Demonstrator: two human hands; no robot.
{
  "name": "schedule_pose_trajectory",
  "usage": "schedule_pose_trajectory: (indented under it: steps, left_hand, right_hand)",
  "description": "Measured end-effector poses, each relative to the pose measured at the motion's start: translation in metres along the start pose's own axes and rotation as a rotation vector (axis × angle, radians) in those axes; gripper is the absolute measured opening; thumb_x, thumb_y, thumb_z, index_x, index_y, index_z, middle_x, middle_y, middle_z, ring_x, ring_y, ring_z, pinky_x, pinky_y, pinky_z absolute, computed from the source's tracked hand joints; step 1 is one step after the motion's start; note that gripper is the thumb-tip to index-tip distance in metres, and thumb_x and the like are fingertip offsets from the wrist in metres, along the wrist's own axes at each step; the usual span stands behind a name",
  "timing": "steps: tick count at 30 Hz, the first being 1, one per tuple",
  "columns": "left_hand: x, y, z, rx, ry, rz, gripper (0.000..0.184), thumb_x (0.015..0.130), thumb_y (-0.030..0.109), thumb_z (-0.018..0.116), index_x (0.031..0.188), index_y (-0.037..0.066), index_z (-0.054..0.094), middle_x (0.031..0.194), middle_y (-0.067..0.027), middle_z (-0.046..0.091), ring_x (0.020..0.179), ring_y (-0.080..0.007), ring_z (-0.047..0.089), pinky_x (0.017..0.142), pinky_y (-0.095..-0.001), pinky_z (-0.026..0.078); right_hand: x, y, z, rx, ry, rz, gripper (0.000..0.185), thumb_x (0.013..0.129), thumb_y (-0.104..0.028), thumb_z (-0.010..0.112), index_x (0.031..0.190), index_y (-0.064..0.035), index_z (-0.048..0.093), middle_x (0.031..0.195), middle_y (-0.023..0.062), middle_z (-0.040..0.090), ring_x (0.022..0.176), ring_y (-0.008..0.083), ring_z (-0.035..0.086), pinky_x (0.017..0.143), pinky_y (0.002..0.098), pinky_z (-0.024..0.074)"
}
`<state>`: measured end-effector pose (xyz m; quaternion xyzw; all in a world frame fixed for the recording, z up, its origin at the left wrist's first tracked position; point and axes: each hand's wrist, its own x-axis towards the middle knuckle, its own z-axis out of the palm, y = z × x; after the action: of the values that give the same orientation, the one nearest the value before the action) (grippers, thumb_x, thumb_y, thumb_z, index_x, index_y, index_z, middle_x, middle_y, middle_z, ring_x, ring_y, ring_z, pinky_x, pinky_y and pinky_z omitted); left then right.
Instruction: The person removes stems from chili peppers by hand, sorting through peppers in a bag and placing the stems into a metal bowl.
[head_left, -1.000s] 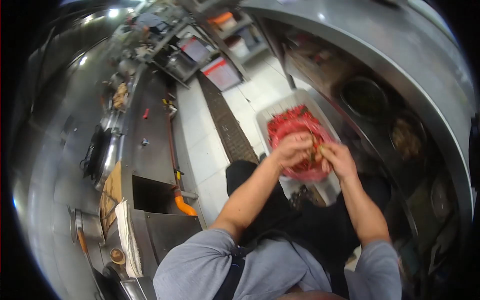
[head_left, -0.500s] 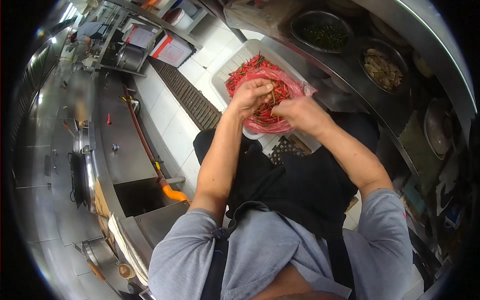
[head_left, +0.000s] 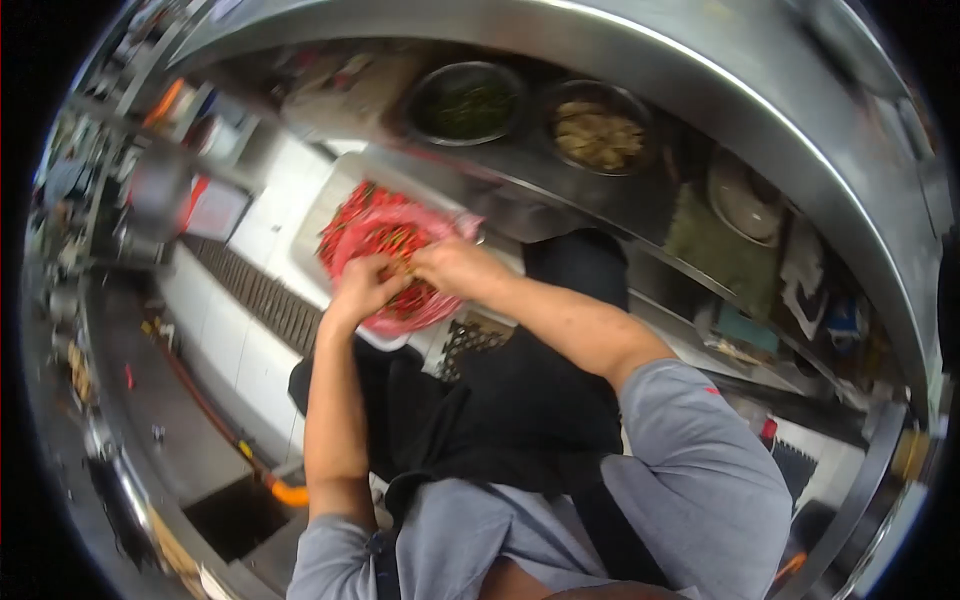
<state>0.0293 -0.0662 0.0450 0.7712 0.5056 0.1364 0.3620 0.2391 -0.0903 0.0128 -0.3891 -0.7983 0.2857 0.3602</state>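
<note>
Many small red chili peppers [head_left: 385,240] with green stems fill a pink plastic bag [head_left: 392,217], which sits in a white plastic basket [head_left: 312,235] low in front of my knees. Over the bag, my left hand [head_left: 366,286] has its fingers pinched together on what looks like a chili pepper, blurred by motion. My right hand [head_left: 450,268] comes in from the right, closed, its fingertips close to those of the left. What lies between the right fingertips is hidden.
On the shelf to the right stand a metal bowl of chopped greens [head_left: 466,103] and a metal bowl of pale slices [head_left: 598,135]. A floor drain grate [head_left: 255,290] runs left of the basket. Steel counters [head_left: 180,400] line the left side.
The view has swung, so the basket and both hands appear further left and lower. My hands stay close together over the chili peppers, the fingertips now nearer each other.
</note>
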Motion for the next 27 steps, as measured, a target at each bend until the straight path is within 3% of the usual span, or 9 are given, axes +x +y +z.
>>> schedule_pose_trajectory:
  steps: [2,8,14,16,17,18,20,22,27]
  left_hand:
    - [-0.005,0.022,-0.004,0.068,-0.039,0.001,0.016,0.076,0.013,0.074,0.085,0.001,0.068,0.068,-0.0117,0.065,0.062,-0.0189,0.061,0.060,-0.0334,0.049]
    - [-0.012,0.008,0.001,0.012,-0.056,0.048,0.014,0.079,0.010,0.072,0.087,-0.001,0.068,0.076,-0.0132,0.067,0.066,-0.0199,0.064,0.062,-0.0327,0.050]
    - [-0.012,0.014,-0.001,0.044,-0.009,0.109,0.014,0.079,0.009,0.071,0.088,0.000,0.068,0.079,-0.0147,0.066,0.071,-0.0265,0.065,0.065,-0.0362,0.050]
    - [-0.012,0.011,0.002,0.053,0.025,0.107,0.015,0.079,0.011,0.071,0.089,0.000,0.068,0.079,-0.0155,0.065,0.071,-0.0300,0.064,0.065,-0.0380,0.049]
    - [-0.010,0.005,0.007,0.053,0.053,0.162,0.015,0.080,0.011,0.071,0.089,0.000,0.067,0.079,-0.0141,0.064,0.071,-0.0275,0.063,0.065,-0.0368,0.049]
    - [-0.009,0.002,0.008,0.054,0.082,0.215,0.014,0.080,0.011,0.071,0.089,0.001,0.067,0.078,-0.0128,0.063,0.071,-0.0250,0.063,0.064,-0.0357,0.049]
    - [-0.007,0.009,0.009,0.016,0.132,0.288,0.013,0.080,0.011,0.070,0.088,0.002,0.066,0.078,-0.0135,0.062,0.073,-0.0285,0.063,0.066,-0.0375,0.049]
    - [-0.004,0.004,0.013,-0.015,0.176,0.340,0.011,0.082,0.009,0.068,0.089,0.003,0.064,0.080,-0.0142,0.062,0.074,-0.0317,0.063,0.067,-0.0399,0.049]
    - [-0.001,-0.012,0.023,-0.054,0.328,0.422,0.010,0.080,0.008,0.065,0.089,0.002,0.064,0.084,-0.0150,0.063,0.083,-0.0343,0.062,0.072,-0.0409,0.051]
  right_hand:
    - [-0.003,0.003,0.002,-0.013,-0.059,0.031,0.015,0.084,-0.017,0.060,0.080,-0.0030,0.063,0.077,0.0181,0.065,0.074,0.0373,0.064,0.069,0.0479,0.0494]
    - [-0.005,0.000,0.005,0.002,-0.237,0.206,0.016,0.084,-0.018,0.058,0.085,-0.0025,0.064,0.079,0.0195,0.065,0.079,0.0377,0.063,0.072,0.0469,0.0488]
    - [0.001,0.002,0.004,0.187,-0.155,0.181,0.018,0.083,-0.019,0.056,0.086,-0.0036,0.065,0.079,0.0199,0.066,0.078,0.0388,0.064,0.070,0.0481,0.0488]
    - [0.004,0.003,0.012,0.188,-0.096,0.290,0.017,0.082,-0.018,0.057,0.088,-0.0032,0.064,0.080,0.0200,0.066,0.080,0.0384,0.064,0.071,0.0477,0.0485]
    - [0.005,0.001,0.010,0.225,-0.091,0.341,0.015,0.085,-0.015,0.057,0.088,-0.0023,0.063,0.075,0.0170,0.067,0.067,0.0313,0.067,0.059,0.0424,0.0503]
    - [0.005,0.005,0.011,0.230,-0.115,0.326,0.015,0.085,-0.015,0.057,0.088,-0.0023,0.063,0.075,0.0170,0.067,0.067,0.0313,0.067,0.059,0.0424,0.0503]
    - [0.007,0.018,0.016,0.677,-0.155,0.583,0.012,0.090,-0.013,0.057,0.088,-0.0029,0.063,0.068,0.0101,0.065,0.052,0.0198,0.062,0.046,0.0324,0.0473]
    - [0.008,0.025,0.013,0.799,-0.173,0.626,0.010,0.092,-0.012,0.057,0.089,-0.0042,0.063,0.064,0.0038,0.061,0.046,0.0095,0.055,0.039,0.0234,0.0413]
    - [0.016,0.005,0.002,1.023,-0.103,0.765,0.015,0.092,-0.013,0.057,0.098,-0.0003,0.060,0.068,0.0023,0.060,0.043,0.0064,0.050,0.039,0.0200,0.0369]
